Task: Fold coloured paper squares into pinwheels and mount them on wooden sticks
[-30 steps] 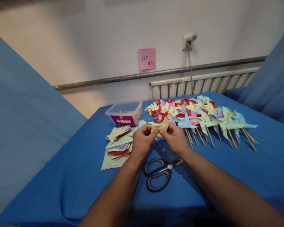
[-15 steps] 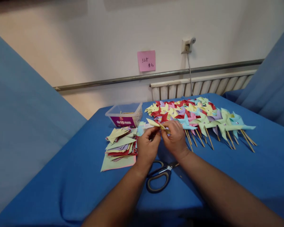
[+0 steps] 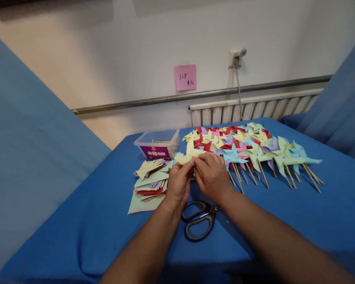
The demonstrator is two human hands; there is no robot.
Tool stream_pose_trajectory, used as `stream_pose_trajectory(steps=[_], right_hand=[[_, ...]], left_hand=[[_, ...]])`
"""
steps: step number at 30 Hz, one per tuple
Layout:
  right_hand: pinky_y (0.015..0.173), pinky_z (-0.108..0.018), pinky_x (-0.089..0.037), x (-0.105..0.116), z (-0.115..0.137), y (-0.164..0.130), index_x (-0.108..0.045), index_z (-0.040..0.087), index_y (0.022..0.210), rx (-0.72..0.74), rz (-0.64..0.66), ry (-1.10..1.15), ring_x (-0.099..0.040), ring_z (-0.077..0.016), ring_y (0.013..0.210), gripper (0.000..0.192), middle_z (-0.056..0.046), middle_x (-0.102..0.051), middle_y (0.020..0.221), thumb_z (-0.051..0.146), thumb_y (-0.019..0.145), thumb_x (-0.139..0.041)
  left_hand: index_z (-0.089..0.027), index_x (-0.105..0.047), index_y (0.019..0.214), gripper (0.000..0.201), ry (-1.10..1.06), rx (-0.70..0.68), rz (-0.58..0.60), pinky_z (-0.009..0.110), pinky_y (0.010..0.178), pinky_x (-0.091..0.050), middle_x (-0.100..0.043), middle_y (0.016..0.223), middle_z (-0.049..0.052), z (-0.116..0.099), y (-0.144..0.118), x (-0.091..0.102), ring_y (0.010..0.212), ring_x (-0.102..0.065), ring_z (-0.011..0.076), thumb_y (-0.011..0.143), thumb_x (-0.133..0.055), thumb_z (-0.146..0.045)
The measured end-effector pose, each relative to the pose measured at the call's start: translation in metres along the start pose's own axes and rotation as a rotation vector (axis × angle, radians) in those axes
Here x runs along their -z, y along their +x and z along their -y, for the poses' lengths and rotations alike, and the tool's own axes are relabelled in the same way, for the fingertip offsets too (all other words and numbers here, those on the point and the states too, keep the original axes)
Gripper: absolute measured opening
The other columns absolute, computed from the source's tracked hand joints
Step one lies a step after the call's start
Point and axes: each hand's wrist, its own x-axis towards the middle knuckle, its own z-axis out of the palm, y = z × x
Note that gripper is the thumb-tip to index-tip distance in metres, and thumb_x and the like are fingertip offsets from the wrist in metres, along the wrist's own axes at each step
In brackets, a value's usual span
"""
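Both hands pinch the yellow paper piece [image 3: 187, 156] just beyond their fingertips: left hand [image 3: 179, 183] and right hand [image 3: 213, 175] closed on it (scissors [image 3: 198, 221] lie nearer).

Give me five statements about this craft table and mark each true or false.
1. Both the left hand and the right hand hold a yellow paper piece. True.
2. The scissors are in the right hand. False: they lie on the blue table, near the wrists.
3. The finished pinwheels lie to the right of the hands. True.
4. The plastic box sits on the stack of paper squares. False: it stands behind the stack.
5. A green note is stuck on the wall. False: the note is pink.
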Motion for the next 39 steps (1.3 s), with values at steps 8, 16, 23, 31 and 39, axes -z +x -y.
stream_pose_trajectory(steps=[8, 16, 23, 31, 39], right_hand=[[0.097, -0.05, -0.039, 0.009, 0.008, -0.005, -0.059, 0.018, 0.128, 0.026, 0.098, 0.128, -0.053, -0.0305, 0.113, 0.041, -0.012, -0.063, 0.121, 0.032, 0.09, -0.059], [0.095, -0.046, -0.048, -0.003, -0.008, -0.007, -0.065, 0.021, 0.113, -0.205, -0.162, 0.393, -0.06, -0.0263, 0.11, 0.024, -0.011, -0.066, 0.115, 0.031, 0.092, -0.057], [0.077, -0.036, -0.055, -0.019, -0.015, -0.005, -0.065, 0.02, 0.096, -0.652, -0.101, 0.854, -0.068, -0.0212, 0.081, 0.022, -0.005, -0.072, 0.09, 0.037, 0.082, -0.066], [0.074, -0.035, -0.053, -0.017, -0.011, -0.005, -0.065, 0.02, 0.092, -0.718, -0.071, 0.929, -0.065, -0.0202, 0.078, 0.027, -0.003, -0.07, 0.085, 0.044, 0.079, -0.068], [0.076, -0.036, -0.055, -0.02, -0.009, 0.02, -0.064, 0.02, 0.096, -0.685, -0.232, 0.933, -0.067, -0.0196, 0.081, 0.023, -0.006, -0.071, 0.091, 0.037, 0.082, -0.066]], left_hand=[[-0.01, -0.071, 0.079, 0.027, 0.023, 0.006, -0.067, 0.026, 0.067, -0.048, -0.072, 0.071, 0.004, -0.005, 0.007, 0.005, 0.062, -0.063, 0.0135, 0.063, -0.084, -0.027], [-0.009, -0.074, 0.084, 0.035, 0.17, 0.031, -0.103, 0.026, 0.062, -0.049, -0.074, 0.073, 0.006, -0.006, 0.008, 0.006, 0.059, -0.063, 0.0145, 0.058, -0.086, -0.029], [-0.009, -0.075, 0.088, 0.037, 0.288, 0.115, -0.001, 0.026, 0.059, -0.048, -0.073, 0.072, 0.007, -0.001, 0.004, 0.008, 0.058, -0.063, 0.0157, 0.061, -0.084, -0.032], [-0.01, -0.075, 0.08, 0.032, 0.345, 0.094, -0.001, 0.026, 0.058, -0.049, -0.074, 0.073, 0.007, -0.002, 0.003, 0.009, 0.059, -0.064, 0.0157, 0.058, -0.086, -0.03], [-0.009, -0.071, 0.08, 0.03, 0.037, -0.19, -0.382, 0.029, 0.063, -0.055, -0.073, 0.072, 0.006, -0.047, 0.024, 0.025, 0.06, -0.067, 0.0161, 0.056, -0.083, -0.023]])
